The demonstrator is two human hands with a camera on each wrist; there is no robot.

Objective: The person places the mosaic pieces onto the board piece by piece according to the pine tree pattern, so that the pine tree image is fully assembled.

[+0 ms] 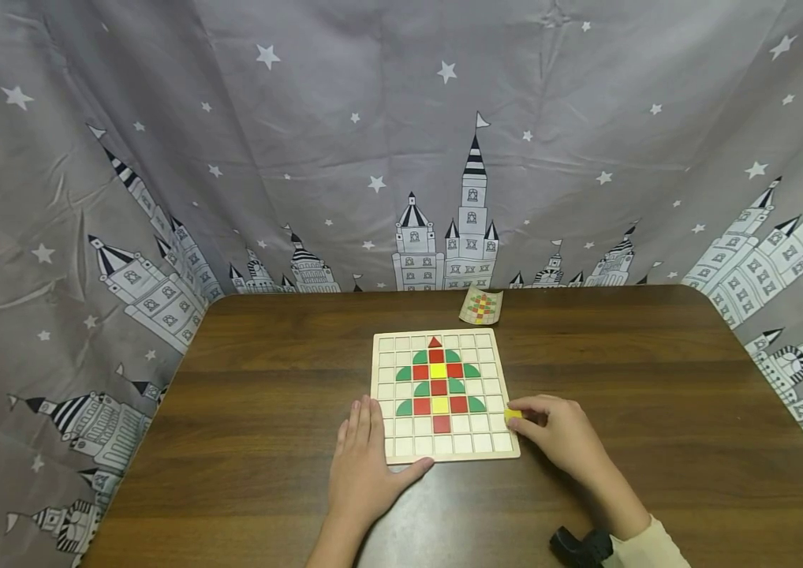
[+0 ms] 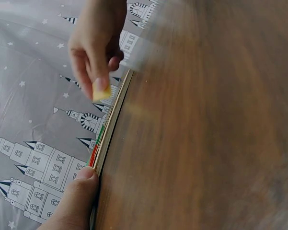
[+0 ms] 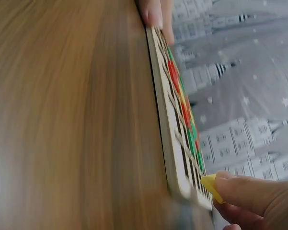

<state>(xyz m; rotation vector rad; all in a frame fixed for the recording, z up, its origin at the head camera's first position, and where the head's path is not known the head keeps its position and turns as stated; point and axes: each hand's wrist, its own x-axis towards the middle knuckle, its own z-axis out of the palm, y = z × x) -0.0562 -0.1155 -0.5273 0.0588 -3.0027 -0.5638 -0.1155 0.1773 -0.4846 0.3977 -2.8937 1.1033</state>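
Note:
A square wooden grid board [image 1: 410, 452] lies on the table with a tree-like pattern of red and yellow squares, green quarter-round tiles and a red triangle [image 1: 435, 342] at the top. My left hand [image 1: 362, 473] rests against its lower left corner, fingers straight along the left side and thumb at the near edge. Between thumb and fingertips my right hand [image 1: 563, 434] pinches a small yellow tile [image 1: 512, 414] over the board's right edge. In the right wrist view, this yellow tile [image 3: 212, 187] is tilted above the rim.
Just behind the board, a small curled pattern card [image 1: 481, 306] shows a similar coloured tree. The brown wooden table [image 1: 267, 379] extends to both sides. A grey curtain [image 1: 330, 95] printed with castles and stars hangs along its back and sides. A black wrist device [image 1: 581, 547] sits by the right sleeve.

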